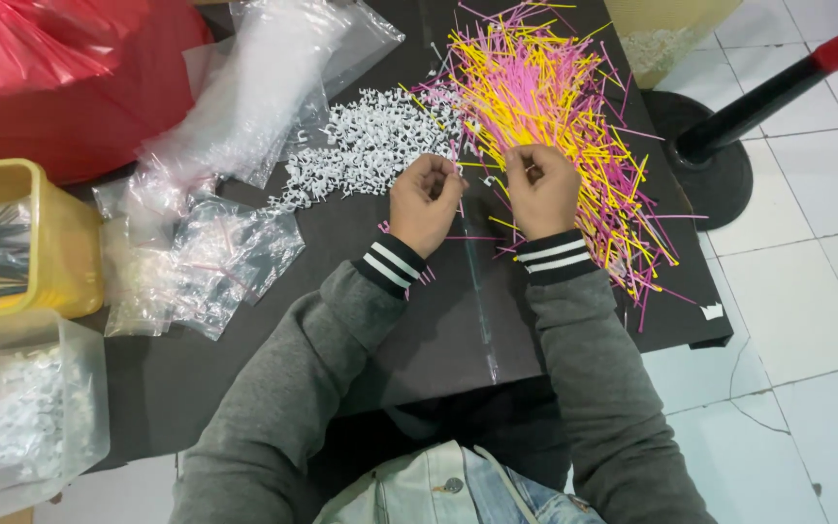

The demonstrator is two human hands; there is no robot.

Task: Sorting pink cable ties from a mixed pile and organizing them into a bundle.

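Both hands are raised just above the dark table, side by side near its middle. The left hand has its fingers curled in and pinching what looks like a small white plastic clip; the right hand has its fingers pressed together on a thin plastic stick, though the piece itself is too small to make out. Just beyond the hands lie the two stocks: a loose heap of small white plastic clips to the left and a wide scatter of thin pink and yellow plastic sticks to the right, fanning toward the table's far edge. Both piles look large, so by my judgement much of the assembling is left to do. As for what is done, several clear plastic bags lie at the left of the table with pale pieces and a few pink sticks inside, which may be finished sets. A clear plastic tub at the near left holds bagged white pieces, and a yellow plastic bin behind it holds dark thin items I cannot identify. A red plastic sack fills the far left corner.
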